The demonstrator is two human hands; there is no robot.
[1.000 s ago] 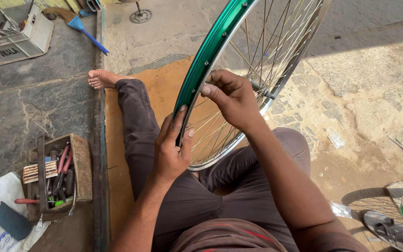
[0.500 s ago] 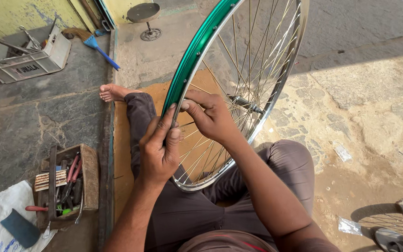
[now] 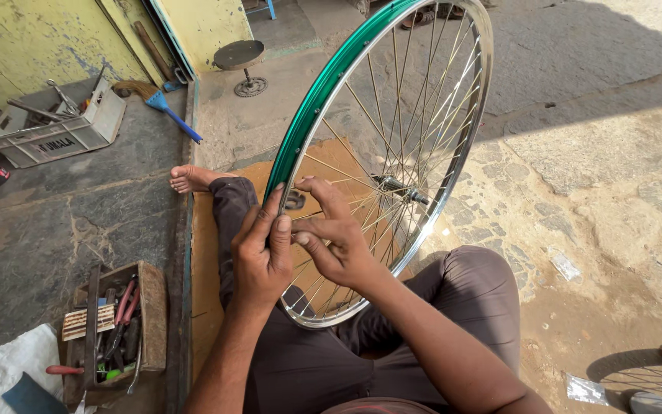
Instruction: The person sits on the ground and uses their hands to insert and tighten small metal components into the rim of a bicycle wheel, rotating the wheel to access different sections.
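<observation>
One green bike wheel [image 3: 331, 77] standing upright over the person's lap, left hand [image 3: 262, 257] wrapped tight on its rim, right hand [image 3: 339, 238] pinching the spokes. One wooden toolbox [image 3: 151, 307] sits left.

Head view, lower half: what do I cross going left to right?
White cloth → wooden tool box → left hand → right hand on the green-rimmed wheel → clear wrapper.
</observation>
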